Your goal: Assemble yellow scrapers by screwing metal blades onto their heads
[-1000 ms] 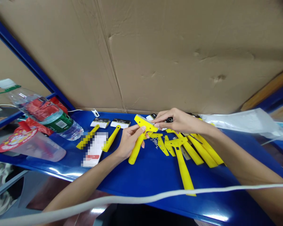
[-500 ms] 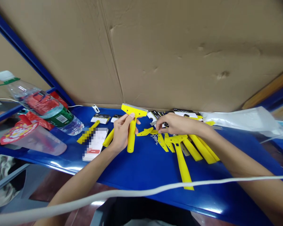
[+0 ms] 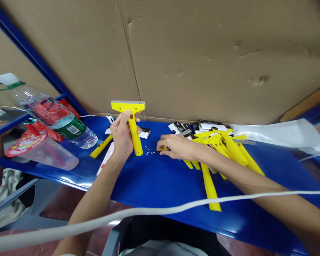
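My left hand [image 3: 122, 137] is closed round the handle of a yellow scraper [image 3: 136, 137], held upright above the table with its wide head and grey blade edge at the top. My right hand [image 3: 173, 146] is low over the blue table, its fingers curled down and pressed together. A small yellow piece [image 3: 163, 148] shows at its fingertips; whether they grip it or something smaller is hidden. Several tiny screws [image 3: 150, 153] lie just left of those fingertips. Right of the hand is a pile of yellow scraper parts [image 3: 229, 147], with one long handle [image 3: 210, 188] toward the front edge.
A phone [image 3: 106, 158] and another yellow handle [image 3: 101, 146] lie at left, beside a water bottle [image 3: 69, 126] and a plastic cup [image 3: 48, 153]. Black-and-white cards [image 3: 182, 128] and a clear plastic bag [image 3: 277, 137] lie at the back. A white cable [image 3: 154, 209] crosses in front.
My left hand has moved left and slightly up with the scraper. My right hand has moved left, and the tiny screws now lie farther left, spread on bare blue surface.
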Demonstrator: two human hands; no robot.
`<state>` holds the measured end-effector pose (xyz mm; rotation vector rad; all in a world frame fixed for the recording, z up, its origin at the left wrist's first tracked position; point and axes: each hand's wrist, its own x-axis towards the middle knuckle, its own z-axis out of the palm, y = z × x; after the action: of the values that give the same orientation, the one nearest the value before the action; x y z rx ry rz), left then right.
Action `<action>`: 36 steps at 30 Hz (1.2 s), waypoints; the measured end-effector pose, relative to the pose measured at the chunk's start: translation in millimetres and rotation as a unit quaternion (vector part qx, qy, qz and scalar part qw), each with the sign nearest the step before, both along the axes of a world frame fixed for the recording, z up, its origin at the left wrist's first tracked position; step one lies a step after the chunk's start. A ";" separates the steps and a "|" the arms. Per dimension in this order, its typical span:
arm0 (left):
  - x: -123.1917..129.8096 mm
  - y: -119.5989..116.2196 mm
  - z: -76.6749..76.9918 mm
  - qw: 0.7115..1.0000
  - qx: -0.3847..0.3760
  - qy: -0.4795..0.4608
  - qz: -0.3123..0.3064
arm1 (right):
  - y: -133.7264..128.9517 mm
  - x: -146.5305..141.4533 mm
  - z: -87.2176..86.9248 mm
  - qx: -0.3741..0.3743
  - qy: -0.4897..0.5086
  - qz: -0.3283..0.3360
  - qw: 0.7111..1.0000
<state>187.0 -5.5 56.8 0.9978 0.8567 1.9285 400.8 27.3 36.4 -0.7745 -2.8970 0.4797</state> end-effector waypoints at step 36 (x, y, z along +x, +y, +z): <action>25.1 1.5 -42.6 0.977 -0.172 0.004 -0.123 | -4.9 38.3 90.8 0.168 0.316 -0.064 0.932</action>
<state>212.0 -4.0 14.2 0.8574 0.9824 1.5063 439.2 22.4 127.1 -0.6058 -2.2270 0.1627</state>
